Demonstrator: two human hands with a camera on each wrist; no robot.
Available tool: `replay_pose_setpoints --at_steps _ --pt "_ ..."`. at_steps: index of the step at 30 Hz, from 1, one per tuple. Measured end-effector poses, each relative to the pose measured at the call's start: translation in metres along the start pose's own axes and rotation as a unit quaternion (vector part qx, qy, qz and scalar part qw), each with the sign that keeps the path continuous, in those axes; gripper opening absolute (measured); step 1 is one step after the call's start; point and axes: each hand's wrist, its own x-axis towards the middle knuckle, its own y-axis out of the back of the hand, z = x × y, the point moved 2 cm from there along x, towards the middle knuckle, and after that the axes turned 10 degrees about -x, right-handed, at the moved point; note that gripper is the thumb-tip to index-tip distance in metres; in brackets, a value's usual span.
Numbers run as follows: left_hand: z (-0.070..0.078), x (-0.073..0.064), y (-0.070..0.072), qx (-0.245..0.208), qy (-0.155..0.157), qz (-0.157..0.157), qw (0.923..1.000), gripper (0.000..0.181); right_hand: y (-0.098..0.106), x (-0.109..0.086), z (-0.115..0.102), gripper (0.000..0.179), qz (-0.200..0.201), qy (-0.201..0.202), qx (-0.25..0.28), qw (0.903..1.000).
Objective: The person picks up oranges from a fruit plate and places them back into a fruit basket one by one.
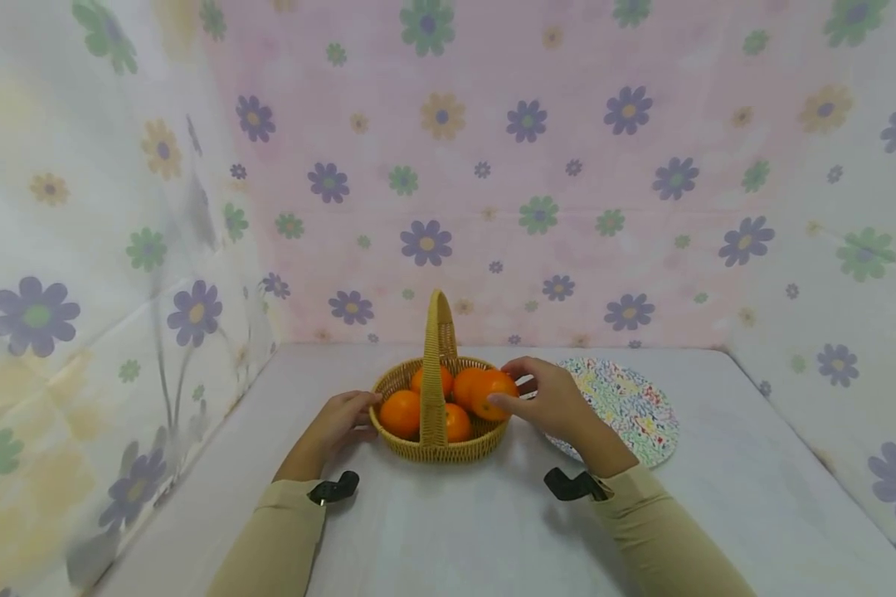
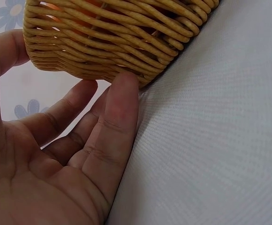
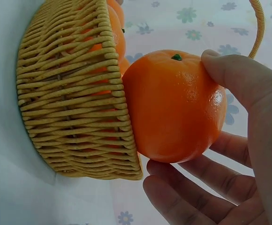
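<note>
A yellow-brown wicker basket (image 1: 436, 452) with a tall arched handle stands on the white-covered table and holds several oranges (image 1: 401, 414). At the basket's left end is my left hand (image 1: 347, 419); one digit hooks at the rim and other fingertips touch the woven side (image 2: 103, 42). My right hand (image 1: 552, 400) grips an orange (image 3: 173, 108) between thumb and fingers at the right rim. This orange, glossy with a small green stem spot, sits above the rim and looks in contact with it. The handle partly hides the oranges behind it.
To the right of the basket lies a round, multicoloured speckled mat or plate (image 1: 627, 410), partly behind the right hand. Flower-patterned cloth walls (image 1: 478, 191) enclose the table (image 1: 448, 531) at the back and both sides.
</note>
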Motion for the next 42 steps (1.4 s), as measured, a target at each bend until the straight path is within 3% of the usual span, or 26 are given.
replay_pose_setpoints --at_steps 16,29,42 --pt "-0.001 -0.001 -0.001 -0.004 0.004 0.012 0.9999 0.050 -0.012 -0.002 -0.004 0.064 -0.002 -0.048 -0.033 0.9983" --pt "0.000 -0.003 -0.001 0.009 0.001 0.010 0.9999 0.052 -0.017 -0.002 -0.005 0.065 0.014 -0.039 -0.064 0.9971" --pt "0.001 -0.003 -0.002 0.012 0.000 0.014 0.9998 0.050 -0.017 -0.002 -0.006 0.064 0.011 -0.078 -0.045 0.9958"
